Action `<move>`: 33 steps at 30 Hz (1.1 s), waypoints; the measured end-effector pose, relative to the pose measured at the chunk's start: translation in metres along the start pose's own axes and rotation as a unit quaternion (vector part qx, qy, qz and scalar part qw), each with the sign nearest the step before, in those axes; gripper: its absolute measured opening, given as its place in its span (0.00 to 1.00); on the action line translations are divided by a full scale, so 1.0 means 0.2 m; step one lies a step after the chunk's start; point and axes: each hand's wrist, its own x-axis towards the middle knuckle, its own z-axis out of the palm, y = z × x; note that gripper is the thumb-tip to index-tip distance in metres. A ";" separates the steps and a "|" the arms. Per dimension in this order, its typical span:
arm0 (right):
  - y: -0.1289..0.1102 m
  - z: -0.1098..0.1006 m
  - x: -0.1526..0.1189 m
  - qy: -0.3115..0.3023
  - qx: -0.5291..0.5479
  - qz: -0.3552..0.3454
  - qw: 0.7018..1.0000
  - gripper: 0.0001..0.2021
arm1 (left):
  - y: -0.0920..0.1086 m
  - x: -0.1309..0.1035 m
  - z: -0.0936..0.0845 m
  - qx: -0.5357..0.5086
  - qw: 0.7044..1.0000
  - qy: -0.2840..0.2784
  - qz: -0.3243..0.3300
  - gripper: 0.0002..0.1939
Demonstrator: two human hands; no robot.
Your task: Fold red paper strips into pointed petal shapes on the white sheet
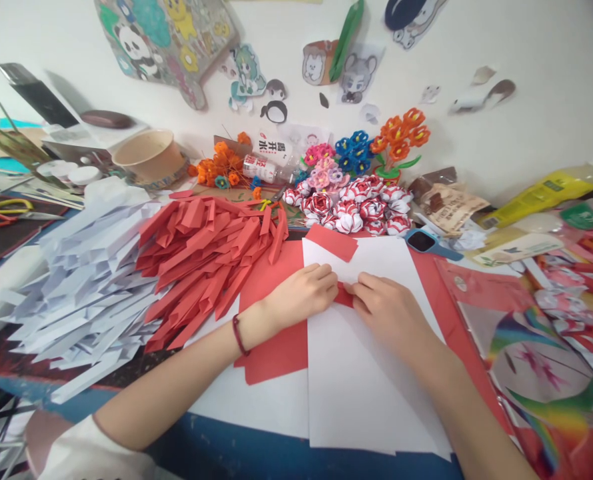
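Note:
A small piece of red paper [344, 296] lies between my two hands over the white sheets [366, 380]. My left hand [304, 293], with a dark red bracelet at the wrist, is closed on its left end. At the right end, my right hand [384, 307] pinches it between thumb and fingers. Just beyond them rests a flat red paper strip [330, 243]. Larger red sheets [276, 353] lie under my left forearm. To the left is a pile of folded red paper strips [211, 253], beside a heap of folded white strips [86, 267].
Red-and-white paper flowers [361, 203] and orange flowers [399, 137] stand at the back. A blue smartwatch [429, 243] lies right of the sheets, near a rainbow-printed plastic packet [536, 360]. Scissors [16, 213] lie far left, near a paper bowl [149, 160].

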 end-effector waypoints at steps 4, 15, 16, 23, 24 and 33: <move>0.01 -0.02 -0.01 -0.017 0.010 0.032 0.999 0.12 | -0.01 0.01 -0.01 -0.001 1.000 -0.017 0.001 0.10; 0.04 -0.10 -0.04 -0.034 0.083 0.208 0.974 0.08 | -0.03 -0.01 -0.04 0.004 0.999 -0.038 0.009 0.08; 0.04 -0.11 -0.04 -0.035 0.084 0.218 0.972 0.08 | -0.03 -0.02 -0.05 0.000 0.999 -0.041 0.006 0.08; 0.03 -0.10 -0.05 -0.014 0.051 0.205 0.977 0.08 | -0.07 -0.04 -0.08 -0.058 0.996 -0.071 -0.017 0.08; 0.02 -0.10 -0.05 -0.010 0.037 0.193 0.980 0.08 | -0.07 -0.04 -0.08 -0.061 0.995 -0.075 -0.021 0.09; -0.11 -0.07 -0.01 0.034 -0.042 0.052 0.997 0.12 | -0.01 -0.02 -0.07 -0.061 0.994 -0.077 -0.047 0.08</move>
